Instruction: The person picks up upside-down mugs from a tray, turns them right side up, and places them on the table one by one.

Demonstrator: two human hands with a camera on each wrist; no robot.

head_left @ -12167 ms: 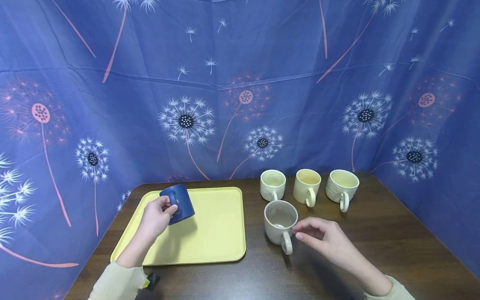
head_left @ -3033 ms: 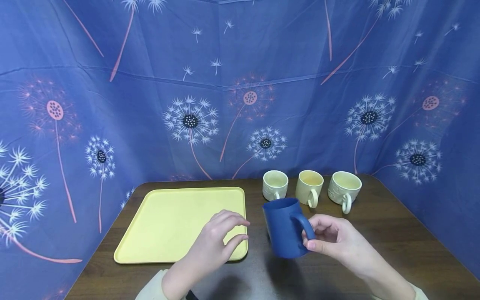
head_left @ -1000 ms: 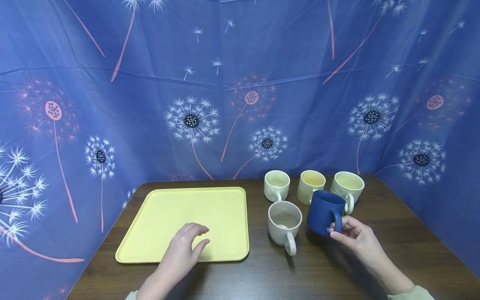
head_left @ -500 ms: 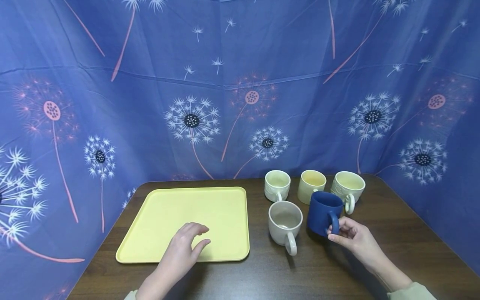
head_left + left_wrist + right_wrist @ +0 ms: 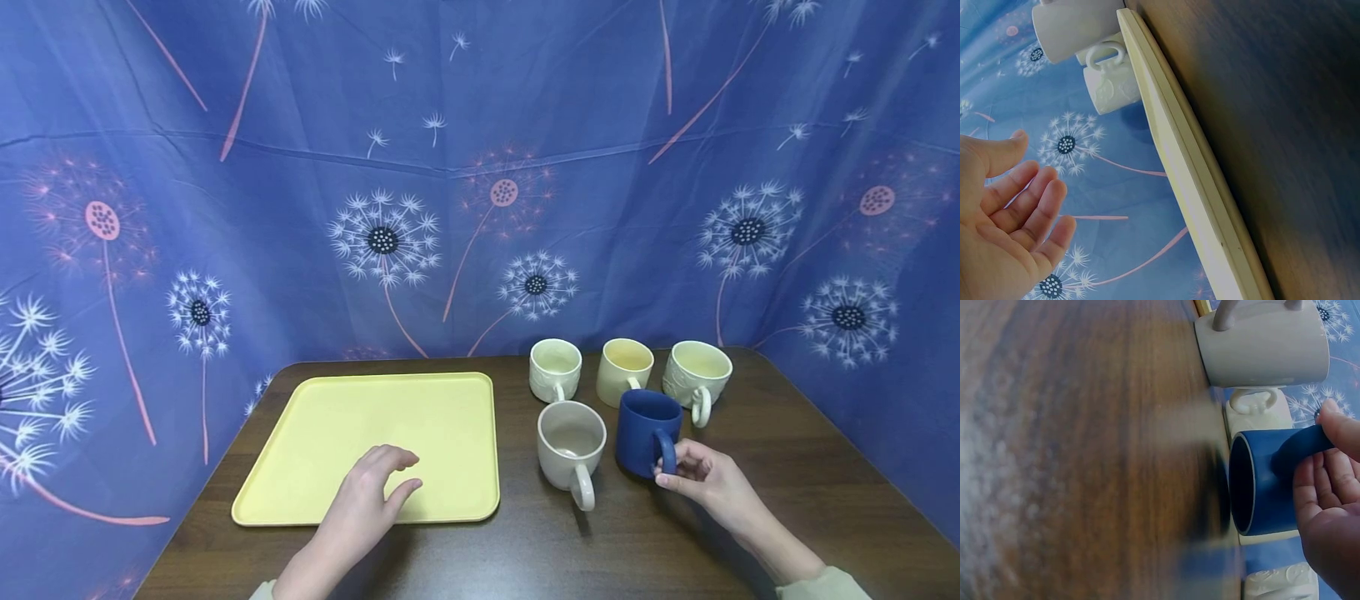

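My right hand pinches the handle of a dark blue mug, thumb on one side and fingers on the other. In the right wrist view the base of the blue mug shows, at or just over the tabletop; full contact cannot be told. Left of it, a grey mug stands upright with its handle toward me. My left hand hovers over the front of a yellow tray, fingers loosely bent and holding nothing. The left wrist view shows that palm bare.
Behind stand three pale mugs in a row: a light green one, a cream-yellow one and a patterned one. They sit on a dark wooden table. A blue dandelion-print cloth hangs around its back and sides.
The blue mug went from my left hand over the tray to my right hand, then right past the grey mug and down. My left hand drew back left and now stays still.
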